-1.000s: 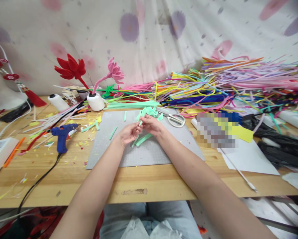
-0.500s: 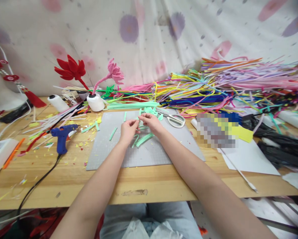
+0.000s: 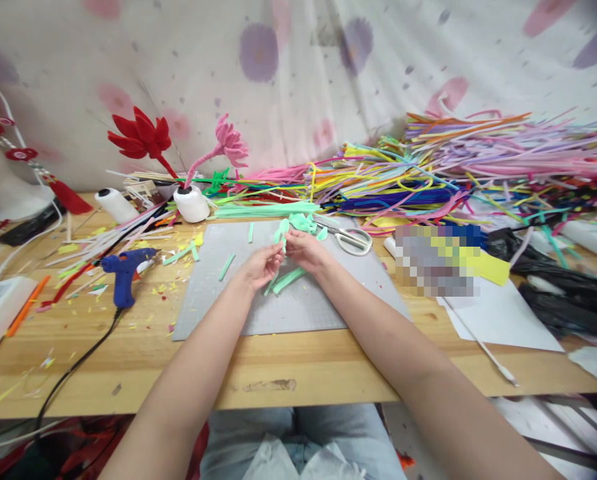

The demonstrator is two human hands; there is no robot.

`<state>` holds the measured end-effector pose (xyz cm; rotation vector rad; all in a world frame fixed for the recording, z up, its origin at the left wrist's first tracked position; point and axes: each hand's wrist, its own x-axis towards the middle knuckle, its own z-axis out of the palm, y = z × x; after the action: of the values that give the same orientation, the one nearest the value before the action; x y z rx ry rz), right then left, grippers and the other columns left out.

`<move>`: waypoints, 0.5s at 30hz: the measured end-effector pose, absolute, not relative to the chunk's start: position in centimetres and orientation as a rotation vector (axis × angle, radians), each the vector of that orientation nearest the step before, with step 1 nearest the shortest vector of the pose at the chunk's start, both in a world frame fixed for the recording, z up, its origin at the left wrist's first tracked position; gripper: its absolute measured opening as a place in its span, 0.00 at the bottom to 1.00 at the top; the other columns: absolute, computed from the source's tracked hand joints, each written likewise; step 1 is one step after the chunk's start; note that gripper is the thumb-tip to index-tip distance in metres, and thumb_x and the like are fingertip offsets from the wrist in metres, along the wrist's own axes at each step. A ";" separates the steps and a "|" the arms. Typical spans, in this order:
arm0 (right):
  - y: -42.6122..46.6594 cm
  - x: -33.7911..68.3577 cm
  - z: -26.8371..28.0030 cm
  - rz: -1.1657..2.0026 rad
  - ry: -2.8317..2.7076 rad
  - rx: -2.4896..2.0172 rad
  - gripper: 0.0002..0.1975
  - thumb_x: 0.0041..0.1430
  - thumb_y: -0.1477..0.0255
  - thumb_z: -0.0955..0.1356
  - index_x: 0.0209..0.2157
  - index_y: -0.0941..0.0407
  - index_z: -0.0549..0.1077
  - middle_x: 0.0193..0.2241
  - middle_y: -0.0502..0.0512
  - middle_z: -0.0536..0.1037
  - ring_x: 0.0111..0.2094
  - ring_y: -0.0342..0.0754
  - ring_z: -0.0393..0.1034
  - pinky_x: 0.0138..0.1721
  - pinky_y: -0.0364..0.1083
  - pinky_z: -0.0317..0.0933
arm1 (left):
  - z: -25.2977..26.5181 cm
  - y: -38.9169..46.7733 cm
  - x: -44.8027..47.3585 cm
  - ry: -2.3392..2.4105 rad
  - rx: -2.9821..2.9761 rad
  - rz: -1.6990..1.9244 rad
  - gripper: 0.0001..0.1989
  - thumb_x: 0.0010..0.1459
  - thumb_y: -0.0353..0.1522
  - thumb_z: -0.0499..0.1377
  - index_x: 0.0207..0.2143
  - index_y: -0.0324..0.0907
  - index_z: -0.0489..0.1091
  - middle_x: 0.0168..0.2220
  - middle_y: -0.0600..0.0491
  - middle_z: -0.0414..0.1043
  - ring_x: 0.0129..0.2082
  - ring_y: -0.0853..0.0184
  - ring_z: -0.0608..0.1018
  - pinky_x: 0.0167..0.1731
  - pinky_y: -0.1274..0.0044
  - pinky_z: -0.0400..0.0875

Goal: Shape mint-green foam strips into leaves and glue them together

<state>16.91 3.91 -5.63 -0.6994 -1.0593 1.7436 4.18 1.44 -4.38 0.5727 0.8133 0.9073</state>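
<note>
Between my fingertips, over the grey cutting mat [image 3: 218,300], is a mint-green pipe cleaner [image 3: 281,230] bent into a small leaf-like loop. My left hand [image 3: 264,268] pinches its lower end. From the right, my right hand [image 3: 306,251] is closed on the same piece; the exact finger contact is partly hidden. Straight mint-green strips [image 3: 289,280] lie on the mat just below the hands. Behind the right hand sits a cluster of curled mint-green pieces [image 3: 302,222], with white-handled scissors [image 3: 353,241] beside it.
A blue glue gun [image 3: 124,273] with a black cord lies left of the mat. Red and pink pipe-cleaner flowers stand in a white thread spool [image 3: 192,205]. A large heap of coloured pipe cleaners [image 3: 428,173] runs along the back right. White paper [image 3: 503,320] lies at right.
The looped mint-green piece now shows above my fingertips. My left hand has turned and its fingers have shifted slightly lower; my right hand has moved a little down and right.
</note>
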 end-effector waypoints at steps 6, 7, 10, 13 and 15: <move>3.6 16.5 -5.9 1.886 -0.973 -0.554 0.14 0.38 0.66 0.71 0.22 0.58 0.63 0.16 0.44 0.64 0.18 0.36 0.57 0.23 0.39 0.52 | -3.8 0.7 4.0 0.548 0.329 0.763 0.07 0.56 0.26 0.50 0.29 0.35 0.66 0.22 0.57 0.60 0.15 0.85 0.62 0.13 0.95 0.59; 3.7 16.6 -5.9 1.879 -0.987 -0.554 0.14 0.38 0.66 0.71 0.21 0.58 0.63 0.16 0.43 0.63 0.18 0.36 0.56 0.23 0.39 0.52 | -3.8 0.7 4.1 0.563 0.362 0.782 0.07 0.55 0.26 0.50 0.29 0.35 0.67 0.21 0.57 0.60 0.15 0.85 0.61 0.13 0.95 0.59; 4.0 16.7 -5.9 1.794 -1.041 -0.639 0.15 0.40 0.63 0.70 0.22 0.57 0.62 0.16 0.44 0.63 0.20 0.37 0.57 0.26 0.40 0.54 | -4.0 1.0 4.6 0.748 0.560 0.928 0.04 0.52 0.26 0.54 0.28 0.34 0.68 0.21 0.57 0.61 0.15 0.84 0.62 0.15 0.92 0.61; 4.2 16.5 -5.9 1.517 -1.123 -0.846 0.16 0.38 0.61 0.70 0.24 0.56 0.64 0.19 0.44 0.64 0.21 0.37 0.57 0.27 0.41 0.53 | -4.7 1.3 4.7 1.096 0.915 1.129 0.05 0.48 0.31 0.58 0.26 0.36 0.69 0.21 0.56 0.65 0.17 0.79 0.66 0.18 0.85 0.65; 4.4 16.4 -6.0 1.284 -1.221 -1.005 0.16 0.36 0.61 0.71 0.23 0.57 0.65 0.19 0.45 0.65 0.21 0.38 0.56 0.26 0.41 0.52 | -5.2 1.4 4.5 1.345 1.240 1.188 0.08 0.48 0.34 0.58 0.27 0.37 0.70 0.21 0.55 0.67 0.20 0.74 0.69 0.21 0.80 0.66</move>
<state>16.38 4.36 -6.02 -1.0047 -1.2211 1.2836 4.54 1.37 -5.21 1.2403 1.3449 1.1877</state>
